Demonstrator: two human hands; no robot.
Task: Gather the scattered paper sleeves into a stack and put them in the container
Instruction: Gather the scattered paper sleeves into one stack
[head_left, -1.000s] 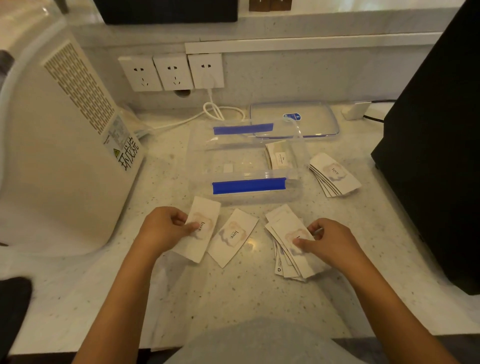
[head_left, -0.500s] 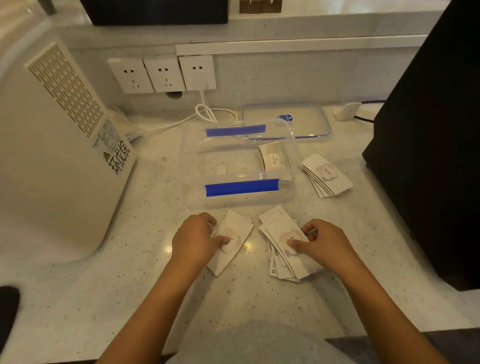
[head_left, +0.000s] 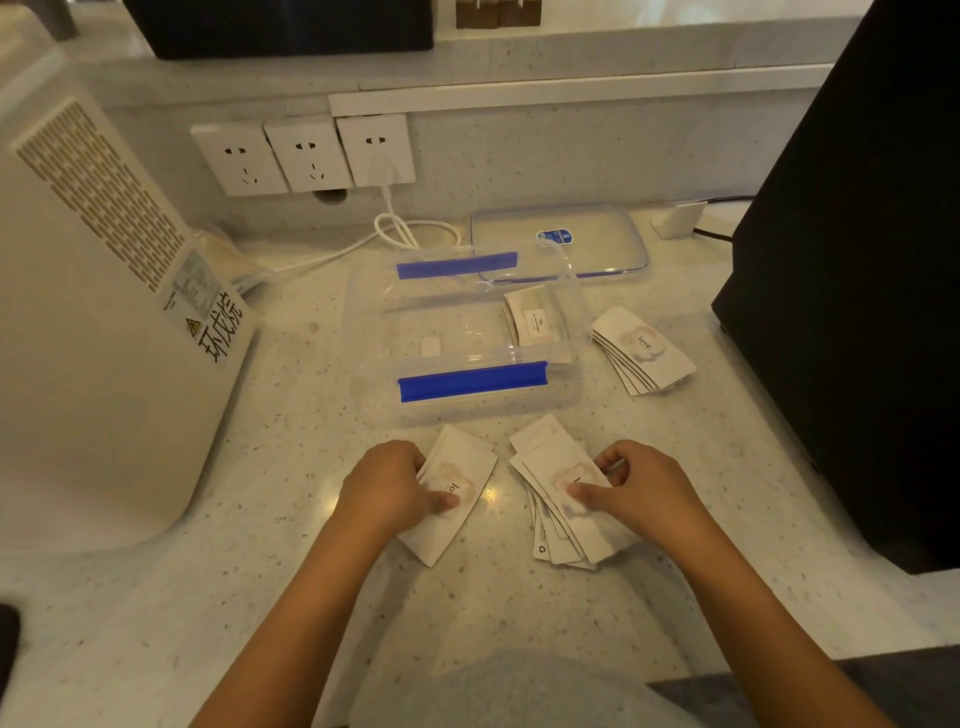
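White paper sleeves printed "love" lie on the speckled counter. My left hand (head_left: 395, 486) pinches a small pile of sleeves (head_left: 457, 483), thumb on top, just in front of the clear container (head_left: 374, 332) with blue clips. My right hand (head_left: 639, 491) presses its fingers on a fanned stack of sleeves (head_left: 550, 467) beside it. A third fan of sleeves (head_left: 644, 348) rests to the right of the container. Inside the container's right end stands a small bundle of sleeves (head_left: 535, 317).
The container's clear lid (head_left: 597, 244) lies behind it. A large white appliance (head_left: 93, 322) fills the left side, a tall black box (head_left: 857, 260) the right. Wall sockets (head_left: 306, 156) and a white cable (head_left: 400, 234) are at the back.
My left hand slid its sleeve rightward onto the neighbouring sleeve, so the two now lie as one pile under it. My right hand has stayed on its fanned stack.
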